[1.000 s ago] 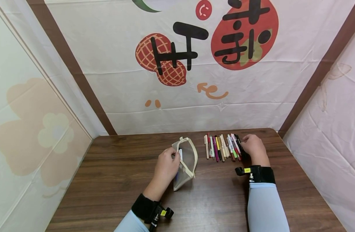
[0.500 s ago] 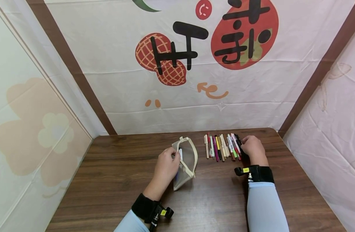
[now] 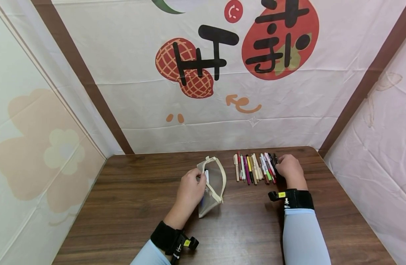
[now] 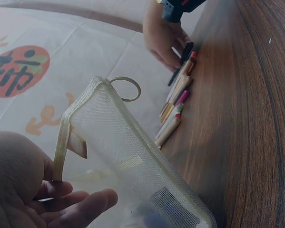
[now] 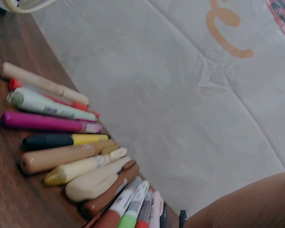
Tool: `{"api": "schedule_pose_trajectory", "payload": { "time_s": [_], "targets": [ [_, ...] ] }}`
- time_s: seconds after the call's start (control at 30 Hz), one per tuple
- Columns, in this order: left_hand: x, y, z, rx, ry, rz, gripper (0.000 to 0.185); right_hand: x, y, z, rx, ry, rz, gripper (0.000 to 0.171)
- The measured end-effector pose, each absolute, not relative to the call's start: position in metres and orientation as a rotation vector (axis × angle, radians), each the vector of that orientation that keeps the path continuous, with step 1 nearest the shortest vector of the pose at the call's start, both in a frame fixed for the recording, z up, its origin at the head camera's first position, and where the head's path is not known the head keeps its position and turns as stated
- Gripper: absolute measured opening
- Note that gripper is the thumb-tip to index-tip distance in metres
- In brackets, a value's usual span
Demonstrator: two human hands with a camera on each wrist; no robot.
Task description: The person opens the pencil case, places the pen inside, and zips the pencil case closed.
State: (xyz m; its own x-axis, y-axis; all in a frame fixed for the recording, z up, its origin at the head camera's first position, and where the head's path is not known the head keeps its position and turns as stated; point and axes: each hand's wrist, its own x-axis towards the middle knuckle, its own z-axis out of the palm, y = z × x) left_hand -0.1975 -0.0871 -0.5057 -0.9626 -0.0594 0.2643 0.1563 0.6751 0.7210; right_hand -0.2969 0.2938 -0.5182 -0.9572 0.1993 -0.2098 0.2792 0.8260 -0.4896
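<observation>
1. Two hands of mine are on the wooden table (image 3: 130,206), both in pale blue sleeves with black wrist straps.
2. My left hand (image 3: 191,191) is nearest to me, at about 11 o'clock from my chest, and its fingers are curled round the near rim of the mesh pouch (image 3: 212,186), pinching the fabric edge.
3. The mesh pouch is see-through with a cream trim and stands tilted on the table with its mouth held apart; a pen lies inside it, showing as a dark and white shape through the netting.
4. From the left wrist view, the pouch's zip ring (image 4: 125,89) sticks up at the far end of the trim.
5. My right hand (image 3: 288,169) lies further out, at about 1 o'clock, with its fingers bent down onto the right end of the row of pens (image 3: 254,168).
6. Its fingertips touch a black pen (image 3: 275,161) at the row's 3 o'clock edge; I cannot tell whether they grip it or only rest on it.
7. The row of pens lies side by side on the table near its far edge, well apart from the pouch, with beige, pink, yellow, brown, green and red barrels.
8. Beyond the table, at 12 o'clock, hangs a white cloth backdrop (image 3: 203,110) printed with a peanut and red fruit.
</observation>
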Motion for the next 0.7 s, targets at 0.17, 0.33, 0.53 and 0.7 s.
{"api": "schedule_pose_trajectory", "payload": {
  "time_s": [0.17,0.33,0.53,0.7],
  "targets": [
    [-0.198,-0.087,-0.506,-0.08,-2.61,-1.145,0.019,-0.296,0.291,-0.509,0.322,2.833,-0.95,0.05],
    [-0.197,-0.087,-0.506,-0.084,-2.609,-1.137,0.018,-0.295,0.286,-0.5,0.296,2.797,-1.065,0.05],
    [-0.197,-0.087,-0.506,-0.083,-2.628,-1.138,0.02,-0.293,0.28,-0.492,0.244,2.811,-1.115,0.05],
    [-0.197,-0.087,-0.506,-0.087,-2.623,-1.138,0.02,-0.289,0.27,-0.481,0.159,2.839,-1.174,0.052]
  ]
}}
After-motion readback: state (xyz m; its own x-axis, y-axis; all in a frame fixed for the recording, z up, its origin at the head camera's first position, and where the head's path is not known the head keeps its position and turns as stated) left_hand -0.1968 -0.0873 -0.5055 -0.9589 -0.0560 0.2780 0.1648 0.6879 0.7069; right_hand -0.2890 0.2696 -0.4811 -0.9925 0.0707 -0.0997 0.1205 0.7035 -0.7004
